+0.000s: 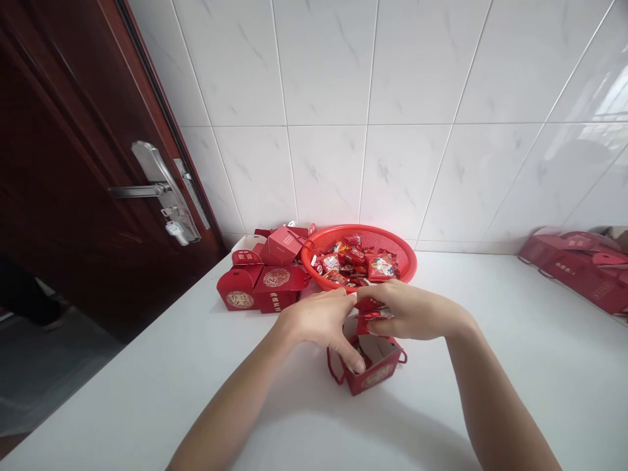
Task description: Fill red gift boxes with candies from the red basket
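Observation:
A small red paper gift box [377, 378] with cord handles stands open on the white table, some wrapped candy inside it. My left hand [318, 320] grips the box from the left, its thumb down in the opening near the front wall and its fingers over the far side. Above the box, my right hand [407, 311] is closed on red-wrapped candy [377, 314]; its fingertips are partly hidden. Just behind both hands sits a red plastic basket [412, 265] holding many wrapped candies [383, 267].
Several red gift boxes [277, 278] are piled left of the basket. More red boxes [579, 265] lie at the table's right edge. A tiled wall [412, 170] rises behind the table [161, 405]. At left is a dark wooden door [73, 98] with keys in its lock.

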Motion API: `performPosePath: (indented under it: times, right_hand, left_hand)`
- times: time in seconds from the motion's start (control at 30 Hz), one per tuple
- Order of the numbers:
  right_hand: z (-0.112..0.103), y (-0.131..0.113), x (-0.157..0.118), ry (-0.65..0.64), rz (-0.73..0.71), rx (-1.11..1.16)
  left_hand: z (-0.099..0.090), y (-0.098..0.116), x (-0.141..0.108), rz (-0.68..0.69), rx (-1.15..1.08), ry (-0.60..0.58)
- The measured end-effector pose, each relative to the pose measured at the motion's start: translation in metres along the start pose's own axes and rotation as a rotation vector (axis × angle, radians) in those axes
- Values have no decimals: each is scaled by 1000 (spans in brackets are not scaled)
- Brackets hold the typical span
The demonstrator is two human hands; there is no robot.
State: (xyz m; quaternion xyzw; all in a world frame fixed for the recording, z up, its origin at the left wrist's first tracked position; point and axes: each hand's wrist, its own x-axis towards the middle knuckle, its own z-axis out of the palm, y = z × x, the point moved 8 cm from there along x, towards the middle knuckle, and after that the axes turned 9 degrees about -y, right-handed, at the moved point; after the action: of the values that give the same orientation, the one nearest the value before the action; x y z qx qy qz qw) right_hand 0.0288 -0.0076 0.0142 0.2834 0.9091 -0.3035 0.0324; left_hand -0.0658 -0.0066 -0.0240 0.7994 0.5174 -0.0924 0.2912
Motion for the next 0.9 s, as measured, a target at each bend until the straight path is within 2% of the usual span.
performPosePath:
  times: [0.17,0.23,0.43,0.63,0.77,0.9]
  right_hand:
    - [-11,21,-17,103,238,-42]
    - [-12,25,-19,116,287,-41]
    - [-12,20,-13,157,264,-55]
    - [-17,25,-15,241,333,-93]
    - [-17,22,-13,254,317,-120]
    - [-18,21,-10,242,305,-141]
  left_hand:
    - [4,0,0,-35,49,-44]
    - [4,1,-1,-29,54,-48]
    - [1,4,-4,-14,97,-49]
    - [-2,3,-3,-40,91,17]
    - [1,7,-1,-11,22,63]
    - [5,8,-2,-46,12,60]
